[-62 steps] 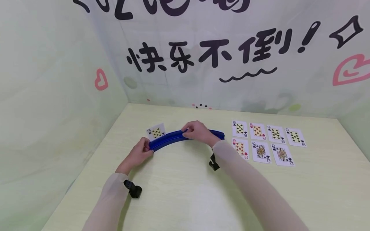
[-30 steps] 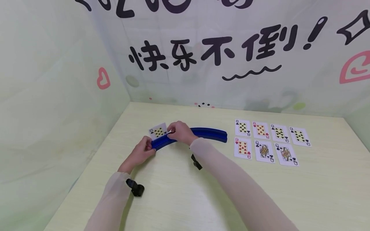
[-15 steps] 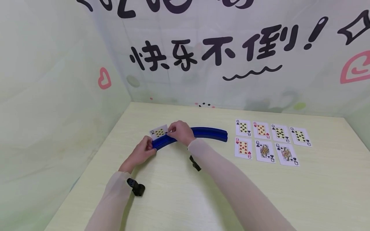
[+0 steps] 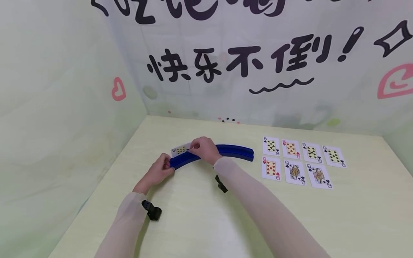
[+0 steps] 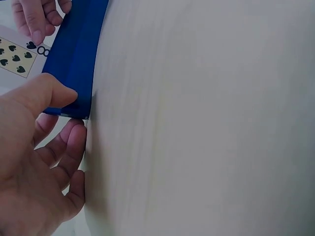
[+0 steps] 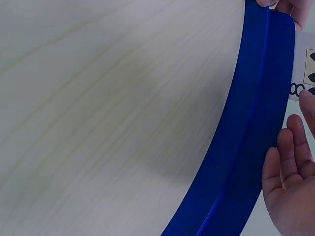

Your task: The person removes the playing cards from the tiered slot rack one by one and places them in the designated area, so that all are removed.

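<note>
A blue curved card holder lies on the table as an arc. My left hand grips its left end, thumb on top and fingers at the end face in the left wrist view. At the far edge of that end is an eight of spades, leaning back and low. My right hand pinches the card's right corner between thumb and index finger. In the right wrist view its other fingers rest along the holder's outer edge. Whether the card's lower edge sits in the groove, I cannot tell.
Right of the holder, several playing cards lie face up in two rows: eights and nines at the back, a nine of hearts and two queens in front. A printed cloth wall stands behind the table.
My right hand has moved left along the holder to the eight of spades and pinches its corner. The card has tipped back and lower. My left hand stays on the holder's end.
</note>
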Motion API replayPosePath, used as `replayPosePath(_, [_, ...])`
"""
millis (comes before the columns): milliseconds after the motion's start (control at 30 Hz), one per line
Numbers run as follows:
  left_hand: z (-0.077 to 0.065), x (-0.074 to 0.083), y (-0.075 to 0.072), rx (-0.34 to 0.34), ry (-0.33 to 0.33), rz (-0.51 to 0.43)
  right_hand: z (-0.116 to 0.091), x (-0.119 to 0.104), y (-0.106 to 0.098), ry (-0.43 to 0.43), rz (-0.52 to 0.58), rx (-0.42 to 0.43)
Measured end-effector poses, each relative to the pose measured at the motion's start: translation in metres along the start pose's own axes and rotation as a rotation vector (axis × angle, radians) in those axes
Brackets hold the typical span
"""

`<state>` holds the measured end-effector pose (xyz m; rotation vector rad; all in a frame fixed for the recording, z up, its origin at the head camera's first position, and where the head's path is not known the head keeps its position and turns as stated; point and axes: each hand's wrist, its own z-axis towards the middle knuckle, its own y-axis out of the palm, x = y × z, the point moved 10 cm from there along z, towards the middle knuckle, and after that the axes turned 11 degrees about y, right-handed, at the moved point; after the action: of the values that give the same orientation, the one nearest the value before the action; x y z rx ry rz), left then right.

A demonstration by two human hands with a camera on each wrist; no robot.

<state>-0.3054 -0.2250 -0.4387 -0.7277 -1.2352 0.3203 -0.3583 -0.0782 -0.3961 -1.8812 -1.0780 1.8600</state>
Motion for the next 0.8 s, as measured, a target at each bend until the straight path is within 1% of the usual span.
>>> replayPosePath(200, [0.001, 0.004, 0.002, -0.010, 0.027, 0.004, -0.003, 0.010, -0.007, 0.007, 0.057, 0.019])
replayPosePath(333, [0.003, 0.003, 0.004, -0.019, 0.022, 0.014, -0.004, 0.015, -0.013, 0.005, 0.108, 0.028])
replayPosePath(400, [0.003, 0.002, 0.005, -0.024, 0.008, 0.017, -0.005, 0.016, -0.017, -0.001, 0.118, 0.028])
replayPosePath(533, [0.002, 0.002, 0.005, -0.026, 0.003, 0.017, -0.009, 0.016, -0.030, -0.025, 0.119, 0.041])
replayPosePath(633, [0.001, -0.001, 0.004, -0.016, -0.006, 0.023, -0.011, 0.018, -0.042, -0.039, 0.121, 0.055])
replayPosePath(800, [0.000, -0.007, 0.001, 0.001, -0.010, 0.031, -0.014, 0.026, -0.063, -0.040, 0.120, 0.091])
